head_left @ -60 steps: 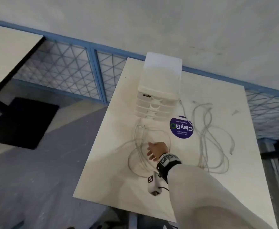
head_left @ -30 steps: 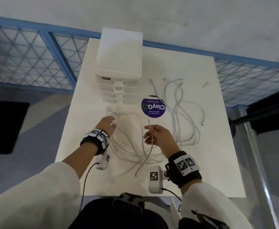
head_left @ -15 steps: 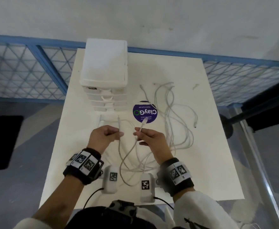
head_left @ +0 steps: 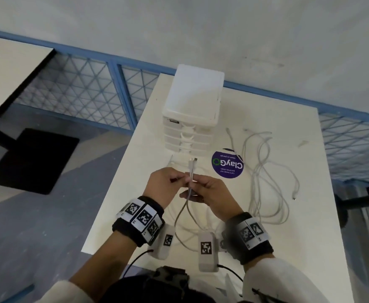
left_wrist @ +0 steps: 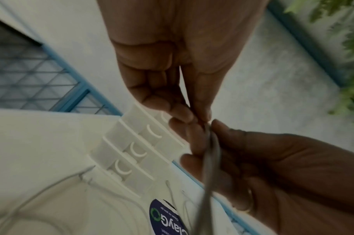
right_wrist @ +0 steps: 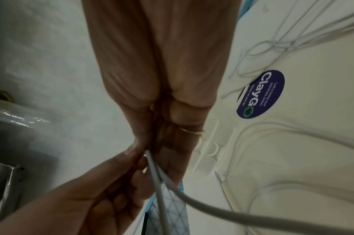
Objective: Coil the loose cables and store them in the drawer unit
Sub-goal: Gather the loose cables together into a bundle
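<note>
Both hands meet above the table in front of the white drawer unit (head_left: 193, 110). My left hand (head_left: 168, 184) and right hand (head_left: 209, 193) pinch the two ends of one white cable (head_left: 190, 193) side by side, its plugs (head_left: 192, 162) sticking up toward the drawers. The doubled cable hangs down from the pinch in a loop toward the near edge. In the left wrist view the cable (left_wrist: 211, 159) runs down between the fingertips (left_wrist: 184, 114); in the right wrist view two strands (right_wrist: 158, 178) leave the pinch. A second loose cable (head_left: 264, 176) lies tangled at the right. All drawers look closed.
The white table (head_left: 323, 248) carries a round purple ClayGo sticker (head_left: 227, 164) beside the drawer unit. A blue mesh railing (head_left: 87, 90) runs behind and at the right. Another table (head_left: 6, 71) stands at far left. The floor drops off past the left edge.
The hands have come together: the two cable ends, held apart half a second ago, are now pinched side by side. The head view has shifted left and closer.
</note>
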Demonstrator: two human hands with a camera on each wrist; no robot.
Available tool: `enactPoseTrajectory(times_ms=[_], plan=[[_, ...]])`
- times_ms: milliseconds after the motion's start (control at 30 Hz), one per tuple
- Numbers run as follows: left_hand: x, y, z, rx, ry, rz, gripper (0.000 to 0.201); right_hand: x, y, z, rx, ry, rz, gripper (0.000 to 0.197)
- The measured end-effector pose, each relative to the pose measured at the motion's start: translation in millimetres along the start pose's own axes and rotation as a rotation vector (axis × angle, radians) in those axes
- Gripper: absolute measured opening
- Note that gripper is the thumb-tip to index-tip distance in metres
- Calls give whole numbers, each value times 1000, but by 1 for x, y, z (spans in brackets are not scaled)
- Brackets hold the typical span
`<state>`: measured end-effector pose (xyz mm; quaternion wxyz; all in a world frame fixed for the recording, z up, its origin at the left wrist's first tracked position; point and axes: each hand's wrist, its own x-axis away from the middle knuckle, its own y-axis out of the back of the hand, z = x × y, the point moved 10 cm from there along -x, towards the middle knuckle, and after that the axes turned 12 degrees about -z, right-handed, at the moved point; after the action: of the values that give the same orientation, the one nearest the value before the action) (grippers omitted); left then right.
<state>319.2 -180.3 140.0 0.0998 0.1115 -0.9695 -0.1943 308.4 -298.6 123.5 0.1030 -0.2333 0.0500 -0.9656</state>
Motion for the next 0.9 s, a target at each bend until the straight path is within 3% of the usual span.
enactPoseTrajectory(times_ms=[100,167,267,400,600,733,900], plan=[[-5,-12,-3,-135,-121,131,17,-2,21,0,19,15,-106,24],[-21,-6,20,-172,-47,131,21,-2,47,-1,-13,14,-223,21],[-53,20,81,-315,136,-9,23,7,85,2,-62,27,-348,17],[-69,26,139,-553,274,8,31,28,118,3,-77,52,-454,19],[-86,-12,151,-639,246,93,49,44,128,-17,-55,2,-500,19],[-91,-26,164,-663,276,114,36,48,120,-24,-43,-30,-503,18],[-73,-16,126,-419,273,-56,27,44,107,-25,-70,-41,-503,21]])
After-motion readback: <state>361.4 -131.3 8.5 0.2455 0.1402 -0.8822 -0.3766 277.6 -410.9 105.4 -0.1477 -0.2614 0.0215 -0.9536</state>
